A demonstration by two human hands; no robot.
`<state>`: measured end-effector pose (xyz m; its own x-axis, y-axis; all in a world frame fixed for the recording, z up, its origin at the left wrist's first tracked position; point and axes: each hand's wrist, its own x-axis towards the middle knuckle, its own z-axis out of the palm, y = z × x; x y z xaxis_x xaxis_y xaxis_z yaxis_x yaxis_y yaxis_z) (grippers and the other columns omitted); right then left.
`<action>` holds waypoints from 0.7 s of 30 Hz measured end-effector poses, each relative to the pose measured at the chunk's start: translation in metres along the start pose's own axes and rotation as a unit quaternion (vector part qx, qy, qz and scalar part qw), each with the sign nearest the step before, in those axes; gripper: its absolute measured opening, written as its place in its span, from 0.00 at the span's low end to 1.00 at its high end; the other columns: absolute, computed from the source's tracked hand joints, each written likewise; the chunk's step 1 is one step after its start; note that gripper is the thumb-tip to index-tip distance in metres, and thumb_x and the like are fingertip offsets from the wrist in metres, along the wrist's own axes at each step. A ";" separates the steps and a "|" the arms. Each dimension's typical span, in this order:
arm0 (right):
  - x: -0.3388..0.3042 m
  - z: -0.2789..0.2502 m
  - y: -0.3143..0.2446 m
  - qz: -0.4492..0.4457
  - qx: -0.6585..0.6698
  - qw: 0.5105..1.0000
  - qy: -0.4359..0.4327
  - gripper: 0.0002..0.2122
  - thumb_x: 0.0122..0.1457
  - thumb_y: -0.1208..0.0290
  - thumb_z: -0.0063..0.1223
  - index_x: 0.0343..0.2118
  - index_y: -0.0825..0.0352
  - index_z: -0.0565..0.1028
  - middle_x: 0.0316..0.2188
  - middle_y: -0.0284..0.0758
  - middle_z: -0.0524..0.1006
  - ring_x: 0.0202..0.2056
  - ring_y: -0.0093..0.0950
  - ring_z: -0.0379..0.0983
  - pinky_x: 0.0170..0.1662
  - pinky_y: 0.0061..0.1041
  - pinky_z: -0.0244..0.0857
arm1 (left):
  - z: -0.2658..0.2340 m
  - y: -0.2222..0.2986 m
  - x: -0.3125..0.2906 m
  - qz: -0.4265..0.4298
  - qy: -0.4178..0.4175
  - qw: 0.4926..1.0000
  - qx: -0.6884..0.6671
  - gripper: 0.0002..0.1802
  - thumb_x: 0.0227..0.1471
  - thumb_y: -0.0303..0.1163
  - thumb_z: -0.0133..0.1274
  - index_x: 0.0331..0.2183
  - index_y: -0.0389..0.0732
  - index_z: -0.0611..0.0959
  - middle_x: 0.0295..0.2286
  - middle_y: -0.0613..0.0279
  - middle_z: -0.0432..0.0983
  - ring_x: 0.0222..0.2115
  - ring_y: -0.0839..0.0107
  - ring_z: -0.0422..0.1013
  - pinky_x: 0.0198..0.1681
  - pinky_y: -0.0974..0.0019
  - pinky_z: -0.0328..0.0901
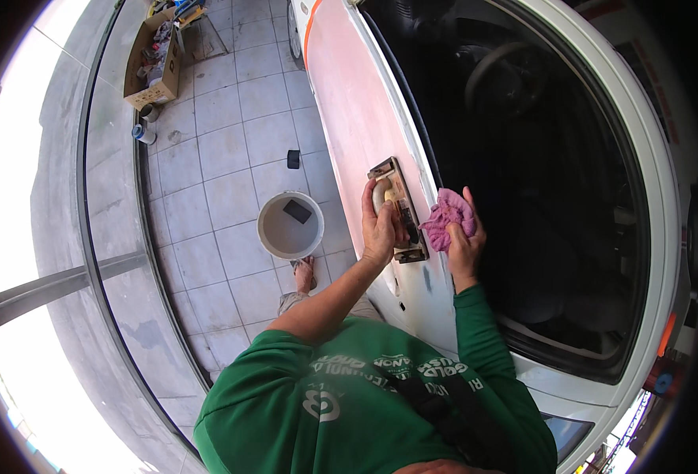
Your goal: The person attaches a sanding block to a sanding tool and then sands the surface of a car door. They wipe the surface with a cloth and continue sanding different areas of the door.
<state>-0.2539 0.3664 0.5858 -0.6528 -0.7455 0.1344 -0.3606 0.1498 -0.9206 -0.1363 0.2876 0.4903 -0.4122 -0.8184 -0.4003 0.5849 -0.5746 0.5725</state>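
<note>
My left hand (378, 229) is closed round the pale handle of a long, worn hand sanding block (405, 195). The block lies along a car door (357, 95), whose outer surface is patchy pink and white. Just to the right, my right hand (467, 246) grips a crumpled pink cloth (447, 215) at the window's lower edge. That window opening (554, 182) shows a dark interior with a steering wheel. Both hands are close together, the cloth beside the block. The underside of the block is hidden.
Left of the door, a round bucket (260, 237) of cloudy water stands on the tiled floor (222, 197), a dark rectangular pad (297, 210) in it. A small black block (294, 159) lies beyond. Far left are a filled cardboard box (155, 96) and a can (143, 134).
</note>
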 end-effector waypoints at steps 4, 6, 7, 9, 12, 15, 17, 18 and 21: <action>0.004 -0.005 0.012 0.004 -0.007 1.000 -0.027 0.26 0.56 0.81 0.46 0.60 0.73 0.76 0.57 0.42 0.79 0.56 0.32 0.76 0.63 0.30 0.65 | 0.026 0.041 0.087 0.057 0.021 0.998 0.006 0.31 0.67 0.29 0.40 0.68 0.51 0.58 0.19 0.62 0.69 0.10 0.74 0.62 0.11 0.66 0.63; 0.004 0.001 0.006 -0.003 0.000 0.999 -0.049 0.24 0.56 0.81 0.46 0.58 0.73 0.76 0.56 0.41 0.80 0.55 0.32 0.76 0.63 0.30 0.65 | 0.035 0.092 0.155 0.102 0.029 0.994 0.021 0.31 0.68 0.30 0.41 0.69 0.50 0.57 0.17 0.63 0.65 0.13 0.73 0.62 0.17 0.61 0.67; 0.008 0.003 0.006 -0.007 0.009 0.998 -0.055 0.24 0.56 0.81 0.46 0.57 0.74 0.77 0.55 0.41 0.80 0.55 0.32 0.76 0.63 0.30 0.66 | 0.033 0.107 0.174 0.102 0.027 0.994 0.021 0.32 0.67 0.29 0.41 0.69 0.49 0.56 0.18 0.63 0.65 0.14 0.74 0.62 0.19 0.61 0.68; 0.002 -0.001 0.009 0.006 0.028 0.999 -0.045 0.23 0.56 0.81 0.46 0.56 0.74 0.78 0.54 0.40 0.81 0.54 0.31 0.77 0.62 0.30 0.66 | 0.032 0.093 0.163 0.101 0.008 0.995 0.014 0.32 0.67 0.29 0.41 0.69 0.49 0.56 0.20 0.62 0.67 0.14 0.73 0.64 0.17 0.61 0.68; 0.001 -0.005 0.016 0.022 0.039 0.999 -0.018 0.23 0.56 0.81 0.46 0.55 0.74 0.78 0.52 0.40 0.81 0.53 0.31 0.77 0.61 0.30 0.67 | 0.011 0.021 0.056 0.046 -0.001 0.998 0.041 0.33 0.66 0.26 0.39 0.69 0.51 0.55 0.25 0.59 0.75 0.13 0.76 0.66 0.14 0.67 0.67; 0.002 -0.008 0.010 0.018 0.002 1.000 -0.016 0.23 0.55 0.81 0.47 0.55 0.74 0.78 0.52 0.40 0.81 0.53 0.30 0.77 0.61 0.30 0.67 | 0.001 -0.007 -0.003 -0.004 0.027 0.999 0.020 0.33 0.67 0.27 0.39 0.70 0.53 0.55 0.32 0.54 0.80 0.11 0.77 0.66 0.11 0.71 0.67; 0.000 -0.008 0.021 0.011 0.018 1.000 -0.006 0.23 0.55 0.81 0.47 0.55 0.74 0.78 0.52 0.40 0.81 0.53 0.30 0.77 0.61 0.29 0.67 | 0.016 0.017 0.046 0.049 0.048 0.997 0.037 0.32 0.65 0.25 0.40 0.68 0.51 0.60 0.25 0.60 0.75 0.12 0.78 0.65 0.12 0.69 0.66; 0.001 -0.006 0.021 0.008 0.024 1.000 -0.016 0.23 0.55 0.81 0.47 0.55 0.74 0.78 0.52 0.40 0.81 0.53 0.30 0.77 0.61 0.29 0.67 | 0.022 0.041 0.084 0.064 0.030 0.997 0.008 0.31 0.66 0.27 0.40 0.68 0.50 0.59 0.20 0.64 0.69 0.11 0.76 0.63 0.13 0.66 0.67; 0.004 0.002 0.005 0.023 0.033 0.999 -0.031 0.23 0.55 0.81 0.47 0.56 0.73 0.78 0.53 0.40 0.81 0.53 0.30 0.77 0.61 0.29 0.66 | 0.028 0.101 0.167 0.101 0.030 0.994 0.038 0.29 0.68 0.30 0.43 0.67 0.49 0.60 0.21 0.58 0.68 0.14 0.73 0.63 0.16 0.64 0.67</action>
<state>-0.2567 0.3624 0.5811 -0.6238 -0.7784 0.0707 -0.2854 0.1427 -0.9477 -0.1652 0.0929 0.5013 -0.2481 -0.9168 -0.3130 0.5966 -0.3992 0.6963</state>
